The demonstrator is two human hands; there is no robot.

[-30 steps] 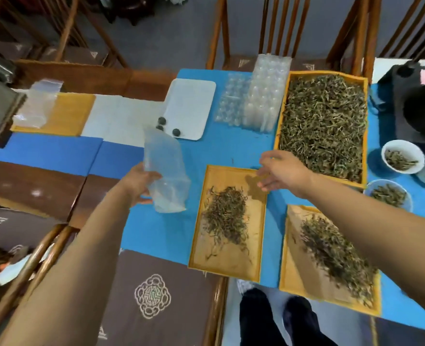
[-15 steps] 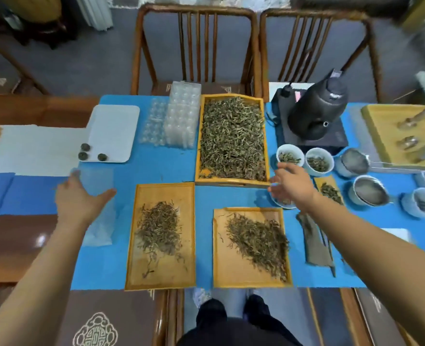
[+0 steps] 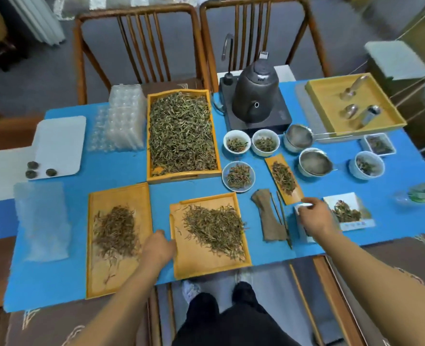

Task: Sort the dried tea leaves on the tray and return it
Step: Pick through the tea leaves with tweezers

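Left hand (image 3: 157, 248), fingers curled, touches the middle tray's (image 3: 206, 263) nine o'clock edge; tea leaves (image 3: 215, 227) heaped on it. Right hand (image 3: 315, 217), at three o'clock, pinches something small and white

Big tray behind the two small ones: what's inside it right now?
The big tray holds a deep heap of dried tea leaves covering almost the whole floor; only a bare patch shows at the near left corner. Anything beneath the leaves is hidden.
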